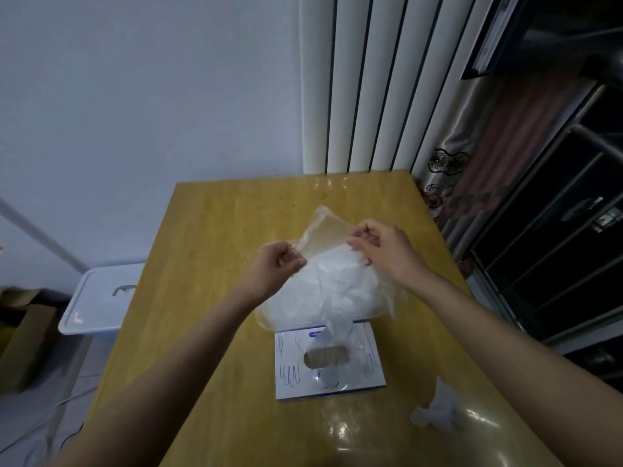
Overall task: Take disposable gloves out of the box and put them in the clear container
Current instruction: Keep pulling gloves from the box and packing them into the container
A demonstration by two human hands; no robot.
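A white glove box (286, 382) printed with hand outlines lies flat on the wooden table (209, 230), its oval opening facing up with a thin glove (333, 335) trailing out of it. Just beyond the box stands the clear container (266, 323), filled with a white heap of crumpled gloves (340, 288). Above the container my left hand (276, 267) and my right hand (381, 246) each pinch an edge of one translucent glove (325, 235), stretched between them.
A crumpled loose glove (435, 414) lies on the table near the right front edge. A white lidded bin (101, 298) stands left of the table, cardboard boxes (23, 335) beyond it. Vertical blinds (374, 82) and a dark window frame are at the back right.
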